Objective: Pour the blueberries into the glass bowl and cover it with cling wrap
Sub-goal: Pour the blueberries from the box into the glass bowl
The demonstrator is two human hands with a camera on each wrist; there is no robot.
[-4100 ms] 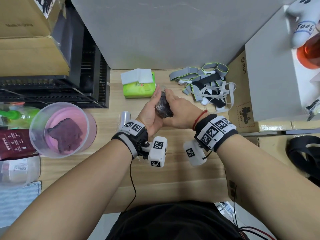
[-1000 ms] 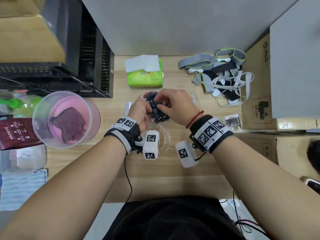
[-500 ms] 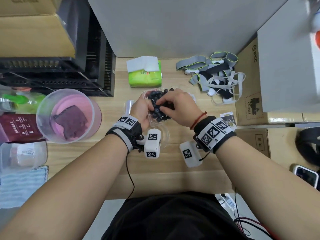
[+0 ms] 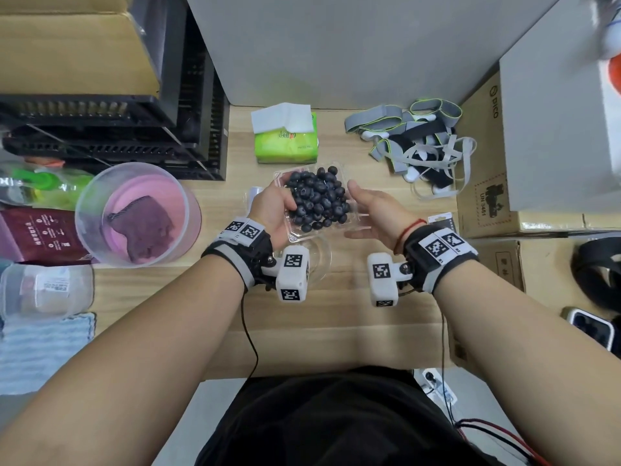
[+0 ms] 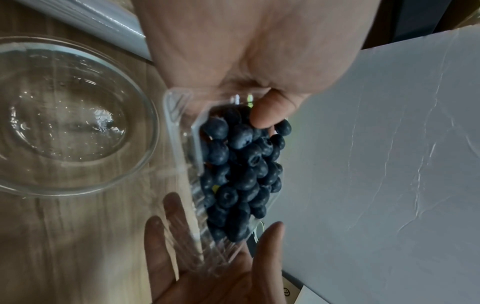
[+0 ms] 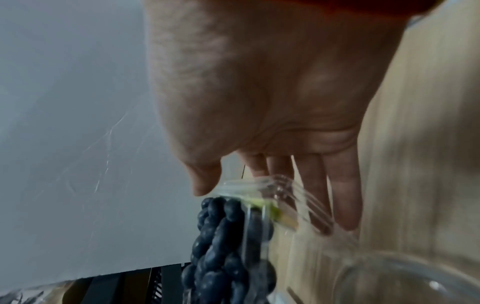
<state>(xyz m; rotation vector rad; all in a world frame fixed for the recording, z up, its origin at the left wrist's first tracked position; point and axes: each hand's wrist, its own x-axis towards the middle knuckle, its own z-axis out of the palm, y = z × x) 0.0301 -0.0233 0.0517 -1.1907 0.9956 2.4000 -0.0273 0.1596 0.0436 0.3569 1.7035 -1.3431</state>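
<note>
A clear plastic box of blueberries is held above the wooden table, lid open and berries showing. My left hand grips its left side, thumb over the rim on the blueberries. My right hand is open beside the box's right edge, straight fingers under the clear plastic. The empty glass bowl stands on the table just near of the box, partly hidden by my wrists; it also shows as the bowl and bowl. A roll of clear film lies behind my left hand.
A green tissue pack and a heap of grey straps lie behind the box. A clear tub with a pink lid and purple cloth stands left, black racks behind it. Cardboard boxes line the right; a phone lies near right.
The right hand, which lay on top of the box, has come off to the right and opened flat. The berries now lie uncovered. The box sits slightly farther from the bowl.
</note>
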